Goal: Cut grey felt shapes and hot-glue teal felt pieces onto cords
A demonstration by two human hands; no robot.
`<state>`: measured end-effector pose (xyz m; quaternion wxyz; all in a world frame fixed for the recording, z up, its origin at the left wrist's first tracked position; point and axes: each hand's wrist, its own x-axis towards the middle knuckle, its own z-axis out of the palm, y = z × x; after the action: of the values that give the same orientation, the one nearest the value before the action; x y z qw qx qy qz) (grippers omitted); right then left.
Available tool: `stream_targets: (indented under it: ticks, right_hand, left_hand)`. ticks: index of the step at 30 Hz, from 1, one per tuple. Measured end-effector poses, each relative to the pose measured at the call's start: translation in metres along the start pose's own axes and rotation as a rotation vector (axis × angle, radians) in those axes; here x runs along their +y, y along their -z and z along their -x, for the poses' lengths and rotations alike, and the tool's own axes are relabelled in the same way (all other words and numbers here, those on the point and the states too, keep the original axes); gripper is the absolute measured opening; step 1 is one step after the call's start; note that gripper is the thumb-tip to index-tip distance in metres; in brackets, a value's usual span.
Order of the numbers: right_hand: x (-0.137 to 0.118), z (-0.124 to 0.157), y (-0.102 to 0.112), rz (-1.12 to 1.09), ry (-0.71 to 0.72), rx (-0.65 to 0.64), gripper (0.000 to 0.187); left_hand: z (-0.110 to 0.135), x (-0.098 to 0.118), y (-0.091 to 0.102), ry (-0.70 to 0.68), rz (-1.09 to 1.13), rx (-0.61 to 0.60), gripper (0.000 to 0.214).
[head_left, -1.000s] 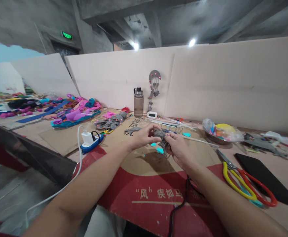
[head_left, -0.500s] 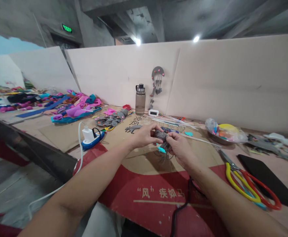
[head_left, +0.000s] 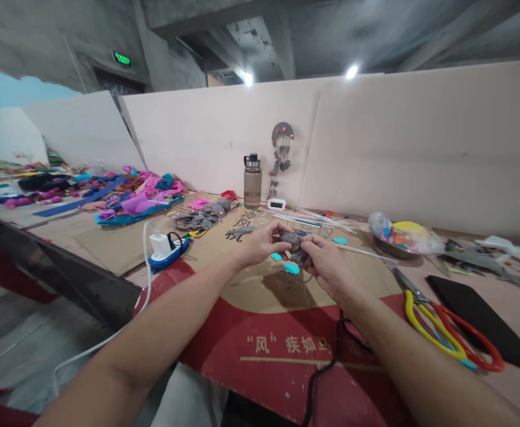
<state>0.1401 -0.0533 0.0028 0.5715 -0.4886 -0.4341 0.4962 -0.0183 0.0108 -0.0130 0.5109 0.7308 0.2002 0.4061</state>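
Panels (head_left: pixel 215 118): pale, standing along the back of the table (head_left: pixel 509 299). Cardboard (head_left: pixel 224 350): red and tan, flat at the near edge. Scraps (head_left: pixel 144 201): pink, purple and blue heap, far left. Slab (head_left: pixel 487 320): black, right side. Scissors (head_left: pixel 414 290): red and yellow handles, lying just left of the slab. Bowl (head_left: pixel 389 246): plastic-wrapped contents, beyond the scissors. Cord (head_left: pixel 320 373): black, running across the cardboard and partly behind the right forearm. Bottle (head_left: pixel 253 187): upright before the panels. Ornament (head_left: pixel 282 130): grey, against a panel, right of the bottle. Left hand (head_left: pixel 266 243): thumb and fingers clamped on the yarn's left side. Right hand (head_left: pixel 325 261): pinching its right side. Power strip (head_left: pixel 168 258): blue, plug fitted, left of the hands. Yarn (head_left: pixel 292 240): grey bundle, between the hands above the cardboard, partly covered by fingers, loose strands hanging. Clock (head_left: pixel 276 204): white, near the bottle. Cutouts (head_left: pixel 291 268): turquoise, lying around the yarn.
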Motion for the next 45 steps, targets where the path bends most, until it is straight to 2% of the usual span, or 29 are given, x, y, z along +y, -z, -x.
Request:
stream_targets:
  ticks: [5,7,11,13,16,21,26,28,32,35,38,41,45]
  right_hand:
    - [0.002,-0.002,0.004,0.085,0.004,-0.112,0.036]
    - [0.006,-0.004,0.006,0.191,0.059,-0.097,0.036]
    - [0.015,-0.010,0.010,0.492,0.249,-0.025,0.023]
    - [0.018,-0.012,0.012,0.612,0.332,0.014,0.018]
    - [0.020,-0.013,0.012,0.704,0.374,0.042,0.011]
    - [0.021,-0.015,0.012,0.636,0.320,0.037,0.011]
    - [0.014,-0.012,0.009,0.347,0.076,0.023,0.012]
    - [0.009,-0.009,0.007,0.223,-0.011,0.006,0.010]
    - [0.006,-0.005,0.005,0.085,-0.067,-0.054,0.013]
    - [0.011,-0.001,0.001,0.078,-0.111,-0.129,0.014]
    - [0.016,0.006,-0.006,0.125,-0.149,-0.175,0.017]
    - [0.016,0.016,-0.019,0.195,-0.168,-0.244,0.020]
    - [0.014,0.025,-0.034,0.166,-0.209,-0.375,0.022]
  left_hand:
    - [0.000,0.002,0.006,-0.096,-0.245,0.025,0.040]
    - [0.001,0.003,0.008,-0.133,-0.390,0.019,0.036]
    - [0.002,0.008,0.005,-0.174,-0.621,-0.014,0.033]
    - [0.004,0.010,0.002,-0.199,-0.675,-0.003,0.032]
    - [0.006,0.013,-0.001,-0.204,-0.700,0.004,0.032]
    - [0.008,0.015,0.000,-0.220,-0.706,-0.014,0.027]
    - [0.008,0.014,-0.001,-0.280,-0.621,0.025,0.026]
    - [0.007,0.013,-0.001,-0.264,-0.475,0.084,0.028]
    - [0.003,0.015,0.005,-0.196,-0.099,0.267,0.039]
    - [0.000,0.016,0.015,-0.157,0.088,0.394,0.044]
    - [-0.004,0.013,0.026,-0.104,0.176,0.523,0.041]
    - [-0.006,0.011,0.041,-0.085,0.046,0.687,0.033]
    - [-0.001,0.012,0.075,-0.178,-0.565,1.023,0.034]
